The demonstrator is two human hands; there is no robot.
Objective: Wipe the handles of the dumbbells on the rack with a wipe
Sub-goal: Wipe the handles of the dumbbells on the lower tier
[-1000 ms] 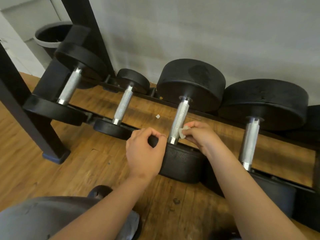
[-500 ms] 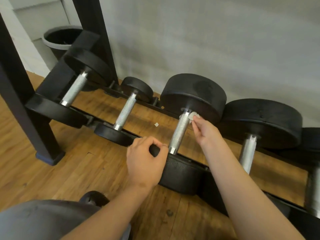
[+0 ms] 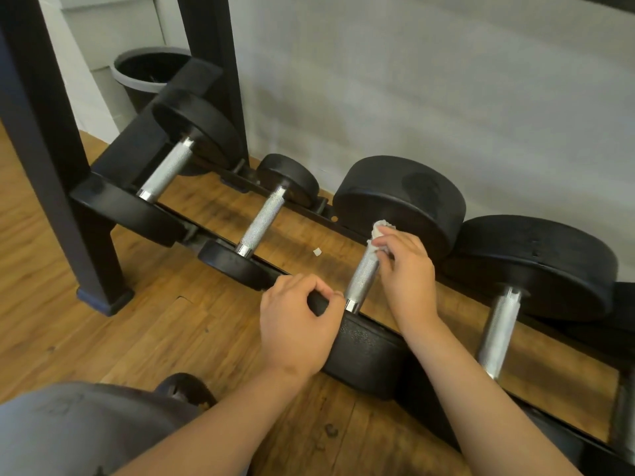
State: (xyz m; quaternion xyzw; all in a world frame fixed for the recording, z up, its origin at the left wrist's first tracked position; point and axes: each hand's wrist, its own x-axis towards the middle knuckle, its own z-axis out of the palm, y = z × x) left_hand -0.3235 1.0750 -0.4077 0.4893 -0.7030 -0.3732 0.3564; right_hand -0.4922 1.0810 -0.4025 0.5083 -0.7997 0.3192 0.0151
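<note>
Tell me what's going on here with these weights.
A person is cleaning weights on a low rack. The right hand holds a white wipe against the far end of the handle of one dumbbell. The left hand grips that dumbbell's near head, seemingly to steady it. The neighbouring dumbbells on either side are not being touched.

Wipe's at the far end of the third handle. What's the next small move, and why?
Probably slide the right hand and wipe down the handle toward the near head: the wipe sits by the far head, the metal below it is uncovered, and the left hand grips the near head.
</note>
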